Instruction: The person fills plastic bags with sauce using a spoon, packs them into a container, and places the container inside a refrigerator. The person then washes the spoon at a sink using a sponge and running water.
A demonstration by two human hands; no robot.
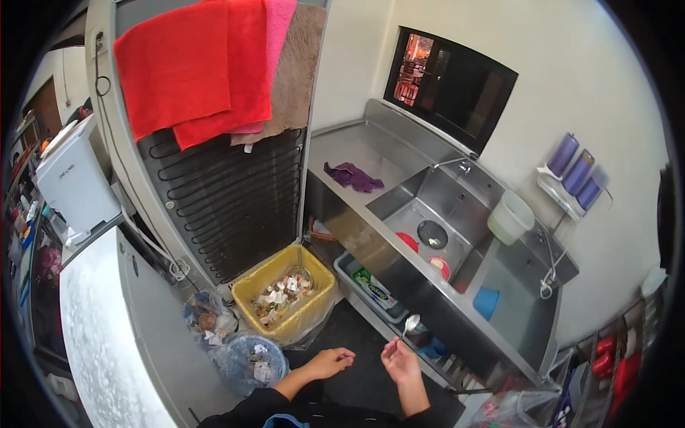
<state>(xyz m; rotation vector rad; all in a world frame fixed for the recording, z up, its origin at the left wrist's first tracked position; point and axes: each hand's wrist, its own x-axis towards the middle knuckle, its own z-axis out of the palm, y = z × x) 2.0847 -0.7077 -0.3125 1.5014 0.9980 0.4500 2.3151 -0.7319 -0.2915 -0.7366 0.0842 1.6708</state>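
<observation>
A metal spoon (412, 324) is held in my right hand (401, 362), its bowl pointing up, beside the front of the steel sink (428, 282). My left hand (330, 362) is to the left, over the dark floor mat, with its fingers curled together; whether anything is in them is hidden. In front of it stands a yellow bin (250, 285) with food scraps and crumpled paper inside. Two lined bins, one of them blue (239, 364), stand left of my left hand.
A dark round dish (432, 234) and red items lie in the sink basin. A purple cloth (353, 177) rests on the steel counter. A pale tub (510, 217) and a blue container (486, 303) are at the right. Red towels (175, 68) hang at upper left.
</observation>
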